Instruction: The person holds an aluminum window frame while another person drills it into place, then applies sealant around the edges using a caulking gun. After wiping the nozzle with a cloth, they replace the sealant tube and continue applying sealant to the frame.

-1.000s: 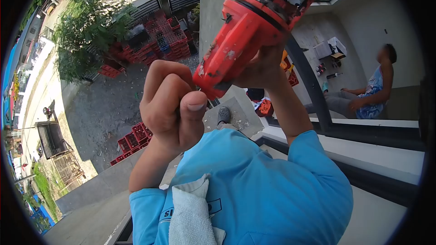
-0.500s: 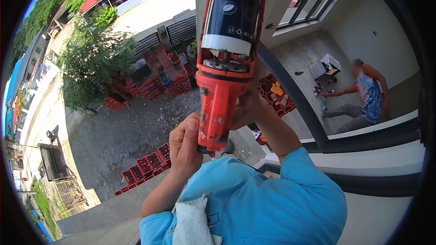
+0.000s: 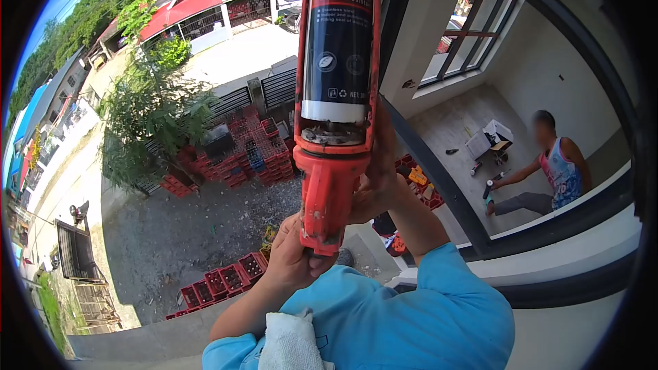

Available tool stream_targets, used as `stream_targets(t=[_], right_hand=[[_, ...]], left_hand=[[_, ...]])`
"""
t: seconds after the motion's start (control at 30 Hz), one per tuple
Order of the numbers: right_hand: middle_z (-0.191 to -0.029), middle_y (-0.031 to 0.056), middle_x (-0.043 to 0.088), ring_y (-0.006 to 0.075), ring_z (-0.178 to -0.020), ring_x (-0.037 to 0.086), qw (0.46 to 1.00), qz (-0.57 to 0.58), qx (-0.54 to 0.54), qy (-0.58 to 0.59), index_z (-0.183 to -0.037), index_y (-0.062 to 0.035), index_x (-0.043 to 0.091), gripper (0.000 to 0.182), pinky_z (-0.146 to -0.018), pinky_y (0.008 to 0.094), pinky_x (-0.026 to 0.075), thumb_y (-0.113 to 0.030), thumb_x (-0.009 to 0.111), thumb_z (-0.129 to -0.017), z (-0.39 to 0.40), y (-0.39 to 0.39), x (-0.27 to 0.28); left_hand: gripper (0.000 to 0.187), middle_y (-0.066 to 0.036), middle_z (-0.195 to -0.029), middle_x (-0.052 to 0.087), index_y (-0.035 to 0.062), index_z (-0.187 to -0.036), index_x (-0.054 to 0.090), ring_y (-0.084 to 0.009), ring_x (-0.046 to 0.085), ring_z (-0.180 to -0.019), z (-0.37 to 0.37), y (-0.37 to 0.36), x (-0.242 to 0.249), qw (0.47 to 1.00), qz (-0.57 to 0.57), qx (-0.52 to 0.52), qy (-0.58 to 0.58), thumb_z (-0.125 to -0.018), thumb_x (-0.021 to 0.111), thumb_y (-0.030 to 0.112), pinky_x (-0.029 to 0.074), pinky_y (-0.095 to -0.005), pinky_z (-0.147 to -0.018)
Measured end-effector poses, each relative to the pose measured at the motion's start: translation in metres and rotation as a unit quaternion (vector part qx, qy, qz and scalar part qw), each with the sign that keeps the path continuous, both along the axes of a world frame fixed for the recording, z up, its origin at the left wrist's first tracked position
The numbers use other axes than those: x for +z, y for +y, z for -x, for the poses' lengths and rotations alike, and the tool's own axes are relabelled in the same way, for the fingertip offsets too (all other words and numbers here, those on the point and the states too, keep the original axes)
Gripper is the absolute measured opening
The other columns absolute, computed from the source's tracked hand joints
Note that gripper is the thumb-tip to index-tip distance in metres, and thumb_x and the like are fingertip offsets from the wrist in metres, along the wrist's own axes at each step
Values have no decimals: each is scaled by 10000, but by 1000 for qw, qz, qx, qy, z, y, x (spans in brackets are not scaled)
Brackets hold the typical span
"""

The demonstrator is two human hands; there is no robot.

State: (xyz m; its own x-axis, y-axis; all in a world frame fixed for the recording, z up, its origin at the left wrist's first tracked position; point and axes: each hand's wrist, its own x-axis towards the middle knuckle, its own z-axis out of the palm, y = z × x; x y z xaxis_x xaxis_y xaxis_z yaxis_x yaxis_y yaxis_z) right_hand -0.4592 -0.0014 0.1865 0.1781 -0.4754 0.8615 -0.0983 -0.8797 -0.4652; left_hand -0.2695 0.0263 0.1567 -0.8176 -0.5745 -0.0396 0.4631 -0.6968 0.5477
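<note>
With its long axis running from near my blue shirt (image 3: 404, 315) out ahead and away from me, the red sealant gun (image 3: 319, 188) lies between my hands, its silicone tube (image 3: 336, 55) reaching well beyond both. My left hand (image 3: 289, 250) is closed at the rear end, fingers curled; my right hand (image 3: 378, 178), nearer the tube, holds the body's right side, its fingers partly hidden behind the gun.

Sealant cartridge (image 3: 336, 51) is cut off by upper edge. Right hand (image 3: 375, 181) is partly hidden behind red gun (image 3: 319, 200). Towel (image 3: 291, 346) exits lower edge. Co-worker's (image 3: 563, 175) head is blurred.
</note>
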Motion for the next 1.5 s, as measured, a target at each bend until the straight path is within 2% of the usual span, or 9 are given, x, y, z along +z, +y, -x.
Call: stream_targets(t=[0.17, 0.4, 0.57, 0.7, 0.87, 1.1, 1.23, 1.37, 1.5], right_hand=[[-1404, 159, 383, 275, -1297, 423, 979, 85, -155, 98, -1486, -31, -17, 1363, -1083, 422, 333, -288, 927, -538, 8, 2, 7], [-1346, 168, 451, 297, -1214, 497, 967, 121, -210, 76, -1460, -7, 66, 1297, -1059, 424, 343, -325, 916, -533, 22, -7, 31], [-1358, 185, 433, 300, -1226, 480, 923, 182, -316, 124, -1456, 9, 162, 1237, -1014, 405, 389, -343, 908, -534, 34, 6, 53], [-1329, 184, 444, 284, -1203, 482, 950, 179, -254, 22, -1453, -13, 252, 1199, -975, 384, 404, -351, 913, -512, 37, 2, 54], [-1233, 157, 515, 200, -1056, 563, 920, 91, -380, -7, -1428, -44, 317, 1138, -862, 333, 462, -289, 927, -498, 47, 17, 63], [-1064, 101, 601, 157, -988, 599, 875, -291, 277, -269, -1311, -42, 414, 787, -857, 303, 530, -126, 847, -659, 28, 37, 26], [-1141, 87, 571, 147, -1016, 592, 957, -186, 145, -167, -1371, -84, 322, 897, -878, 311, 522, -120, 861, -655, 36, 39, -24], [-1219, 78, 532, 138, -1050, 580, 971, -166, -71, -155, -1421, -106, 203, 1041, -902, 321, 510, -104, 876, -627, 41, 52, -22], [-1269, 77, 492, 150, -1095, 558, 960, -138, -205, -129, -1435, -117, 144, 1090, -927, 329, 493, -105, 874, -626, 70, 52, -21]], left_hand=[[382, 25, -642, 462, 46, -735, 483, -23, 377, -513, 6, -18, 12, 909, 325, 217, -141, -1027, 415, 283, 313, -213, -425], [320, -75, -638, 479, 10, -675, 470, -160, 453, -514, 16, -26, 58, 547, 687, 459, -134, -862, 682, 159, 349, -284, -444], [428, -60, -691, 523, 40, -688, 476, -128, 437, -602, 34, -13, 59, 835, 451, 313, 35, -971, 531, 356, 332, -247, -540], [514, -37, -668, 505, 69, -653, 419, -121, 397, -634, 32, -10, 55, 885, 417, 195, 67, -999, 403, 449, 302, -255, -579], [529, -34, -588, 475, 72, -626, 404, -142, 374, -607, 55, 0, 72, 789, 552, 256, 81, -988, 427, 457, 309, -281, -554], [533, -16, -573, 503, 98, -613, 364, -165, 417, -564, 48, 25, 37, 817, 538, 181, 98, -972, 445, 483, 347, -296, -520], [550, -8, -571, 505, 102, -610, 379, -169, 421, -549, 30, 17, 26, 805, 563, 171, 74, -947, 456, 530, 345, -282, -502], [505, -22, -593, 515, 103, -592, 413, -207, 420, -532, -6, 10, -1, 585, 794, 153, -62, -913, 563, 462, 352, -335, -468], [429, -39, -565, 482, 85, -608, 483, -225, 391, -525, -44, 6, -54, 630, 760, 140, -78, -877, 630, 386, 347, -355, -471]])
